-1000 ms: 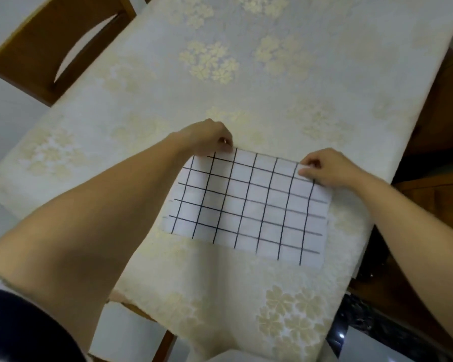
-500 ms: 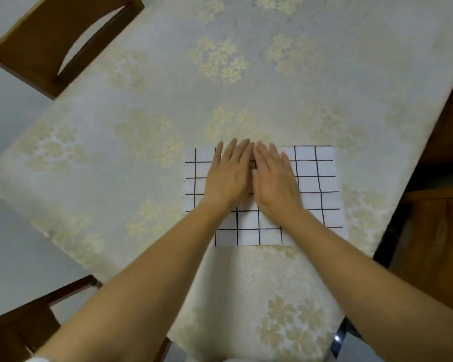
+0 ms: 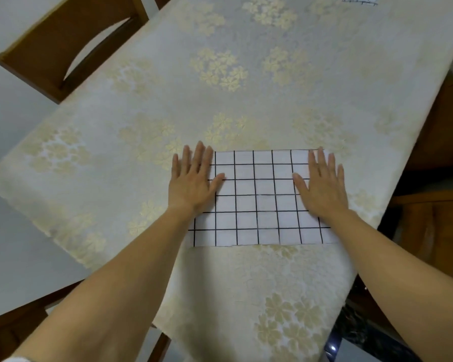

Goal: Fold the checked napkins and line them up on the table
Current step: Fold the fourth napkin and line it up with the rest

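Now the folded checked napkin point(image 3: 259, 199) is lying flat on the bench point(image 3: 168, 100), close to its right edge. The left hand point(image 3: 191, 184) is pressing the napkin's left edge, its straight fingers point(image 3: 199, 155) reaching partly past it onto the bench; the right hand point(image 3: 322, 186) is covering the right edge, fingers straight too, holding nothing. A wide stretch of bench is lying between this napkin and a second checked napkin point(image 3: 360, 0), far away at the top.

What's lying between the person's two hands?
Only the bare middle of the napkin. The left hand and right hand lie flat on its ends, as the head view shows.
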Available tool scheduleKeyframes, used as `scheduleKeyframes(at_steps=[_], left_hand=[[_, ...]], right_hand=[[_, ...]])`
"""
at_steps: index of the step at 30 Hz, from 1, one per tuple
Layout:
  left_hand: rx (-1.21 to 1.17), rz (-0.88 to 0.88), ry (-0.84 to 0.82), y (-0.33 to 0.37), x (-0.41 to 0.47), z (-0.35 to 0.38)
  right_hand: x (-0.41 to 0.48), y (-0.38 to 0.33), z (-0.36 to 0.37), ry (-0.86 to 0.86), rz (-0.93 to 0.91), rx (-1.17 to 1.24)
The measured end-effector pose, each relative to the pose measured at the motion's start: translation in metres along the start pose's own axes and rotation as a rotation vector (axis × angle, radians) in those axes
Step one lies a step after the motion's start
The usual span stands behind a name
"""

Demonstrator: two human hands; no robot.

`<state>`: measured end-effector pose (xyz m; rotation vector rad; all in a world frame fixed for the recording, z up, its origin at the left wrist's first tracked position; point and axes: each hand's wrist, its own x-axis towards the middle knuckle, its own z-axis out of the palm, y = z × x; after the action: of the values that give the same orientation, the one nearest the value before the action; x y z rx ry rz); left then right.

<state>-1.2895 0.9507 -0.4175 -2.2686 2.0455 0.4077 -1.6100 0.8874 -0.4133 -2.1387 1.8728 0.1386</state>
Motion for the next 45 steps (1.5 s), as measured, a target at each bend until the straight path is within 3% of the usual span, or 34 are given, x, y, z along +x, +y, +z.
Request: scheduleKeyframes(at_steps=[3,5,13,18,21,25,29,32,41,45], left_hand=[[-0.031,0.206,0.082,0.02,0.008,-0.008],[-0.049,0.411,0.042,0.033,0.013,-0.004],[0.038,0.428,-0.054,0.037,0.017,0.004],[0.044,0.425,-0.11,0.039,0.019,0.001],[0.09,0.409,-0.214,0.043,0.022,-0.008],[0.138,0.332,-0.397,0.062,0.025,-0.026],[0.17,0.246,-0.478,0.077,0.024,-0.031],[0.161,0.238,-0.481,0.077,0.023,-0.03],[0.209,0.319,-0.357,0.07,0.022,-0.029],[-0.013,0.337,-0.244,0.041,0.017,-0.036]], right_hand=[[-0.004,-0.006,-0.01,0.178,0.222,0.217],[-0.007,-0.004,-0.017,0.196,0.369,0.249],[0.008,0.013,-0.055,-0.171,0.607,0.54],[-0.009,0.018,-0.067,-0.245,0.493,0.726],[-0.019,0.014,-0.073,-0.203,0.405,0.731],[-0.033,0.01,-0.07,-0.26,0.436,0.748],[-0.045,0.002,-0.07,-0.085,0.418,0.712],[-0.053,-0.009,-0.079,0.053,0.377,0.695],[-0.076,-0.076,-0.117,0.185,0.049,0.519],[-0.07,-0.122,-0.122,0.191,-0.031,0.38]])
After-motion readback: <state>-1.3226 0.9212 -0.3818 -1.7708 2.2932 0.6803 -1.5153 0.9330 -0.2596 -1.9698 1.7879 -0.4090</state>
